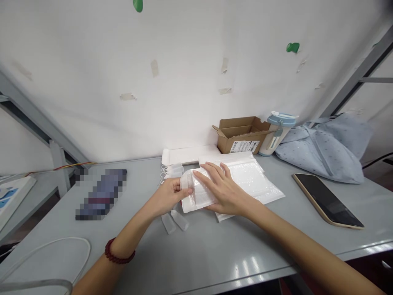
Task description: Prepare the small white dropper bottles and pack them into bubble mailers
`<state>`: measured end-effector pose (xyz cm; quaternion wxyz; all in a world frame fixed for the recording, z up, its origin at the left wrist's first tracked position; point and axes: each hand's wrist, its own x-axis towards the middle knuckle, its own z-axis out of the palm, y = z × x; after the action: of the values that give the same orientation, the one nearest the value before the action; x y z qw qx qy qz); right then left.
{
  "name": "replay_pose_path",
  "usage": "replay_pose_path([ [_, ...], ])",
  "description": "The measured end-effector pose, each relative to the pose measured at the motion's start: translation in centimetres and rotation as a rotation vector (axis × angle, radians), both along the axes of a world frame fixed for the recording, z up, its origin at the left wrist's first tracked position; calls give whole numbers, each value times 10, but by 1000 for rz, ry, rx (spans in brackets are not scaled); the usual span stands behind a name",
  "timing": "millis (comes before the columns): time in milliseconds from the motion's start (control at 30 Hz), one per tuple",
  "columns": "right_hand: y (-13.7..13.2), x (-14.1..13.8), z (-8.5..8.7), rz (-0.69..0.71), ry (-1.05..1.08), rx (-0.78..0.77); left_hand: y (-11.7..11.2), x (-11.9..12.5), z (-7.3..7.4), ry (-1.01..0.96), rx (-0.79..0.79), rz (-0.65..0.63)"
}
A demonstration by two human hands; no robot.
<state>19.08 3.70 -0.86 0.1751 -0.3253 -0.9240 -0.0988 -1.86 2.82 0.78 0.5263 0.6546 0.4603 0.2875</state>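
A white padded envelope (201, 192) with a shiny, wrinkled surface is held just over the table between both hands. My left hand (170, 196) pinches its left end, thumb on top and fingers behind. My right hand (229, 189) lies across the envelope's right part, fingers over its upper side and thumb at the lower edge. A bit of red shows under the envelope, too small to name. More white padded envelopes (260, 182) lie beneath and to the right. Several small translucent white tag-like pieces (179, 220) lie around my left hand, some with rings at one end.
Along the wall stand a white packet (193, 155), an open cardboard box (242, 137), a blue-lidded tumbler (276, 135) and a light blue cloth bag (325, 149). A phone (330, 200) lies right. Left are a pixelated dark object (102, 194) and a white cable (87, 246).
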Motion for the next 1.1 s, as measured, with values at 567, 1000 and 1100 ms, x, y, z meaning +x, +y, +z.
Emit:
replay_pose_path([
  [567, 3, 4, 6, 32, 182, 74, 9, -19, 11, 178, 114, 165],
  [1000, 15, 17, 8, -69, 303, 90, 23, -57, -10, 733, 533, 318],
  [1100, 16, 17, 7, -75, 305, 87, 18, -47, -10, 663, 558, 213],
])
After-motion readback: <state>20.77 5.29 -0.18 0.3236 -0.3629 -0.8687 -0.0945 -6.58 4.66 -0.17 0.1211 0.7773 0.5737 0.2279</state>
